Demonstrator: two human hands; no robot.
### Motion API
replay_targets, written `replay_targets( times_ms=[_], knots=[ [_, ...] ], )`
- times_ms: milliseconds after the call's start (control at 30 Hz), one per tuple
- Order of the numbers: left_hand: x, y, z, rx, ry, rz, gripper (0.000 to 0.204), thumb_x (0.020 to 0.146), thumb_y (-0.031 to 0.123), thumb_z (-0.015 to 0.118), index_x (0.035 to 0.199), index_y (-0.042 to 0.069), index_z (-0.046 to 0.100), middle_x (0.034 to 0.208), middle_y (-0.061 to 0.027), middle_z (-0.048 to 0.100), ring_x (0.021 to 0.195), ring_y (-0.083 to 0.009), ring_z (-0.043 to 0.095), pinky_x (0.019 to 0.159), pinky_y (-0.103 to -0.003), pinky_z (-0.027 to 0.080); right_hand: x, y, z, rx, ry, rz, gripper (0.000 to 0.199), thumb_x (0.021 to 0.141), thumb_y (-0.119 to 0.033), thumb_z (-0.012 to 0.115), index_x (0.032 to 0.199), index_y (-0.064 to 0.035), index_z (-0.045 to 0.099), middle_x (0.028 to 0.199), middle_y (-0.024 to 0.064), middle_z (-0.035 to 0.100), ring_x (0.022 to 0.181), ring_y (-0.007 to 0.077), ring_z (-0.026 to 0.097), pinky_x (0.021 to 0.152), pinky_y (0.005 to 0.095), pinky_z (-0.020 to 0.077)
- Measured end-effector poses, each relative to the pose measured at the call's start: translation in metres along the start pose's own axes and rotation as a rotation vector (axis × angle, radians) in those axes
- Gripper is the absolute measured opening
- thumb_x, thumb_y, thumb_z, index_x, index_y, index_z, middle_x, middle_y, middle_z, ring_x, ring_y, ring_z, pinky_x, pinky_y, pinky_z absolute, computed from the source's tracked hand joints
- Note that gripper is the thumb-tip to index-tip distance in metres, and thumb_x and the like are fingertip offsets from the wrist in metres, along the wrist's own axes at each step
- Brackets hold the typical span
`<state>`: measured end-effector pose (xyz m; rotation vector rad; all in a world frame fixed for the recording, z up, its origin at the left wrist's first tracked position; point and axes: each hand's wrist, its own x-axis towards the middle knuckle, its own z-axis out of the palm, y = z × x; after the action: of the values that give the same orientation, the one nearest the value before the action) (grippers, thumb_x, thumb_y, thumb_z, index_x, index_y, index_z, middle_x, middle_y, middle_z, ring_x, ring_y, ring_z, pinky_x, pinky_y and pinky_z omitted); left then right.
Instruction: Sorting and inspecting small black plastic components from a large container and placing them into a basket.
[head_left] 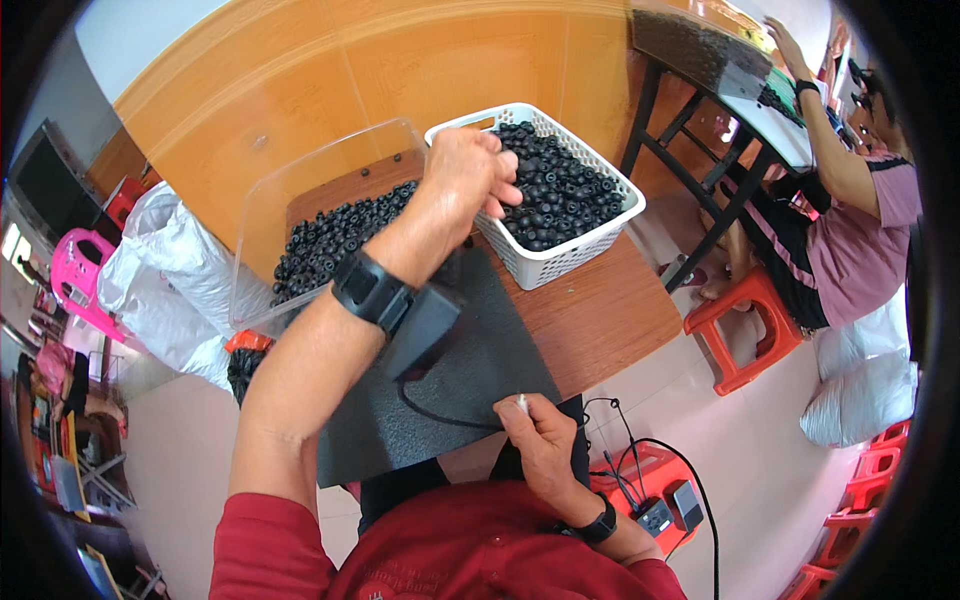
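My left hand (468,175) reaches over the near-left rim of a white perforated plastic basket (560,262). Its fingers are curled together by the small round black beads (560,190) heaped inside, and whatever they hold is hidden. Lower right, at the front of the table, my right hand (540,440) is closed with thumb and forefinger pinching a small white thing (522,404). A black cable (440,415) runs to this hand from a dark, blurred box (425,330) beside my left wrist. More black beads (335,240) lie in a clear plastic bin (250,225) left of the basket.
A dark grey mat (480,350) covers part of the brown wooden table (610,330). White sacks (180,270) stand on the left. A red stool (650,480) at lower right bears cables and small black devices. Another person (850,230) sits at a table on the right.
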<state>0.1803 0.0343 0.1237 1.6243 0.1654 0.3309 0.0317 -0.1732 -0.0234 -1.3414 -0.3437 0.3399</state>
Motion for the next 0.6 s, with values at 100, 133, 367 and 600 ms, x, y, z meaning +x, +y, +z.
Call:
replay_targets(
  times_ms=[100,133,367,600],
  knots=[
    [-0.009,0.014,-0.023,0.088,0.001,0.055,0.026,0.089,0.007,0.065,0.108,-0.01,0.06,0.084,-0.0175,0.067,0.061,-0.0178,0.067,0.045,-0.025,0.048,0.0,0.005,-0.007,-0.013,0.018,0.035,0.017,0.098,-0.016,0.063,0.092,0.0005,0.064,0.077,-0.0061,0.052,0.071,0.0023,0.043,0.061,0.0204,0.0378],
    [-0.011,0.01,-0.033,0.15,-0.022,0.025,0.023,0.089,0.008,0.066,0.105,-0.009,0.062,0.083,-0.0158,0.067,0.062,-0.017,0.067,0.045,-0.024,0.048,0.0,0.01,-0.009,-0.016,0.036,0.049,0.018,0.098,-0.016,0.063,0.093,0.0006,0.064,0.077,-0.006,0.052,0.071,0.0024,0.043,0.061,0.0204,0.0378],
    [-0.036,-0.028,-0.139,0.581,-0.123,-0.205,0.008,0.083,0.007,0.069,0.088,0.001,0.071,0.072,-0.0041,0.067,0.062,-0.0108,0.062,0.051,-0.025,0.046,0.002,0.017,0.005,-0.019,-0.066,0.073,0.018,0.097,-0.016,0.064,0.093,0.0014,0.065,0.079,-0.0047,0.055,0.074,0.0032,0.046,0.064,0.0212,0.0404],
    [-0.051,-0.036,-0.144,0.831,-0.272,-0.054,0.007,0.076,-0.002,0.068,0.082,-0.003,0.072,0.074,-0.002,0.068,0.068,-0.0102,0.061,0.063,-0.027,0.05,-0.002,0.014,0.004,-0.067,-0.072,0.064,0.018,0.096,-0.016,0.064,0.093,0.0017,0.065,0.078,-0.0047,0.055,0.074,0.0032,0.047,0.064,0.0214,0.0409]
  ],
)
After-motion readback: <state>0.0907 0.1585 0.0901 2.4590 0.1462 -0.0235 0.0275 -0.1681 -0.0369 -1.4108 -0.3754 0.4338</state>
